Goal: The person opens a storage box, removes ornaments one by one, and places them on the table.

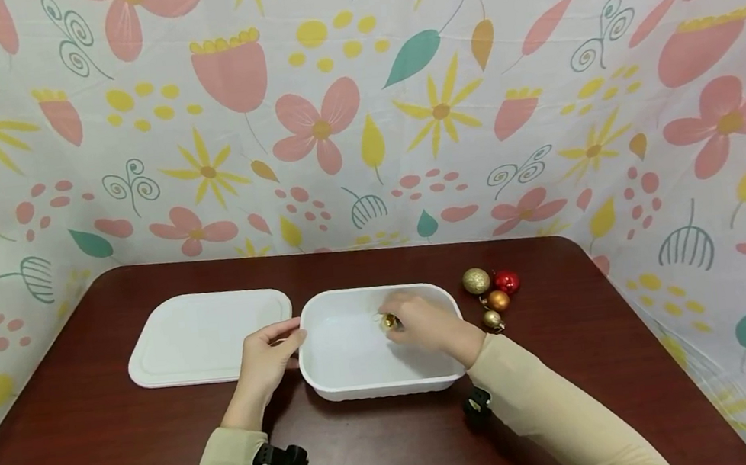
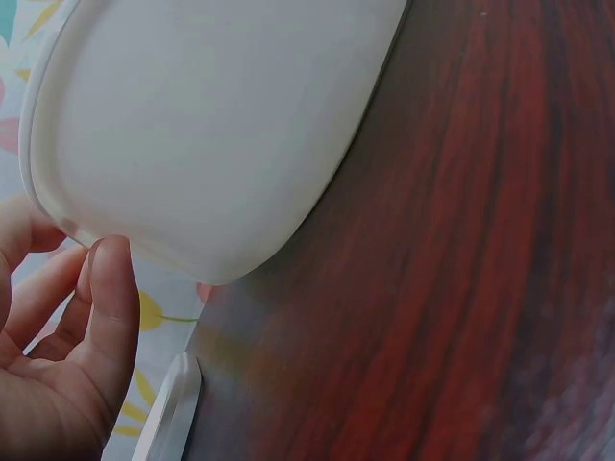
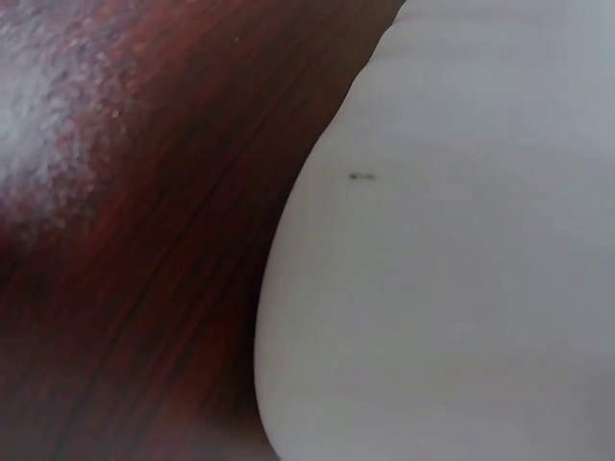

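A: Table (image 1: 128,444), dark red wood. On it the white tub (image 1: 335,381), long axis left to right, straight ahead of both hands. Its flat lid (image 1: 198,337) lies just beside it on the left, apart from the tub.

B: Hands?

A: Left hand (image 1: 268,357) holds the tub's left rim, thumb over the edge, fingers curled against the outer wall. Right hand (image 1: 425,322) reaches inside the tub from the right, fingertips pinching a small gold bauble (image 1: 390,321) low over the floor. Right hand is the nearer one to it.

B: Anything else in the tub?

A: Nothing else visible. Four baubles (image 1: 493,292) sit clustered on the table just right of the tub: gold, red, orange, small gold.
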Motion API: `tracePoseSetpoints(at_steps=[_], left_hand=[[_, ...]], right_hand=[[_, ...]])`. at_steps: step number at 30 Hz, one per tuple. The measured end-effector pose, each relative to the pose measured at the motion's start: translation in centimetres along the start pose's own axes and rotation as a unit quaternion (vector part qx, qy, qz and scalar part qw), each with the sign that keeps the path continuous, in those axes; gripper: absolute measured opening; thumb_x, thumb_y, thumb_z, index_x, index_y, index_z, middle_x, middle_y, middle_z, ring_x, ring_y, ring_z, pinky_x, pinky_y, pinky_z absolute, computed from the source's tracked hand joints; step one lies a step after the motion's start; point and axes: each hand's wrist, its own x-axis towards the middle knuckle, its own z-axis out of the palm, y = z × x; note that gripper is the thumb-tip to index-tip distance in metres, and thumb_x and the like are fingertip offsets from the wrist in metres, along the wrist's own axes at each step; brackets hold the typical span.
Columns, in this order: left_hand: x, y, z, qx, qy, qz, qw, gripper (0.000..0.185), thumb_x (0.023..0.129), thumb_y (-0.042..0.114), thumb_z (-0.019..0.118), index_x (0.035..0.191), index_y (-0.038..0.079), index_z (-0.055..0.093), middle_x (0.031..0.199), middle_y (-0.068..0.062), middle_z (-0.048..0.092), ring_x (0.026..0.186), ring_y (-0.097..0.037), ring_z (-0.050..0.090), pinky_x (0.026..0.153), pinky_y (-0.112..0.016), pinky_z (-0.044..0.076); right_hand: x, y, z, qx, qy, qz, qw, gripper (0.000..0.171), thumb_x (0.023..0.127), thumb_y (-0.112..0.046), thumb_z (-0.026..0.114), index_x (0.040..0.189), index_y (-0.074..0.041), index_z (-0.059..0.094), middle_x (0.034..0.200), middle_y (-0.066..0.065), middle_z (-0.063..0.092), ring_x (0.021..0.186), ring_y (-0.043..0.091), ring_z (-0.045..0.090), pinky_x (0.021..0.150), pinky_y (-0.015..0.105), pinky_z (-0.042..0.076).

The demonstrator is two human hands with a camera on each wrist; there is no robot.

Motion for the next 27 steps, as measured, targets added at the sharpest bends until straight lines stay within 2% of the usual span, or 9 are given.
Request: tracePoseSetpoints(at_steps=[9,13,27], left_hand=[[0.00,-0.01,0.03,0.000,0.000,0.001,1.0000,0.033,0.086,0.008,0.068,0.117,-0.003,0.065,0.094,-0.009,0.069,0.071,-0.014,0.065,0.056,-0.024,0.057],[0.03,-0.07,0.02,0.001,0.001,0.001,1.0000,0.033,0.086,0.008,0.068,0.116,-0.003,0.065,0.094,-0.009,0.069,0.070,-0.014,0.065,0.056,-0.024,0.057],[0.15,-0.12,-0.06,0.004,0.000,-0.004,1.0000,0.034,0.085,0.010,0.069,0.118,-0.001,0.065,0.091,-0.005,0.069,0.067,-0.011,0.063,0.055,-0.023,0.056]], right_hand=[[0.21,-0.17,0.16,-0.013,-0.008,-0.007,1.000,0.017,0.082,-0.006,0.068,0.098,-0.005,0.068,0.098,0.006,0.066,0.094,0.019,0.061,0.082,0.033,0.053],[0.18,-0.13,0.22,-0.013,-0.008,-0.006,1.000,0.016,0.082,-0.002,0.067,0.097,-0.005,0.069,0.098,0.007,0.066,0.097,0.020,0.061,0.084,0.034,0.052],[-0.12,0.33,0.58,-0.021,0.014,-0.017,1.000,0.009,0.085,-0.005,0.066,0.094,-0.007,0.068,0.094,0.005,0.065,0.095,0.020,0.061,0.085,0.033,0.052]])
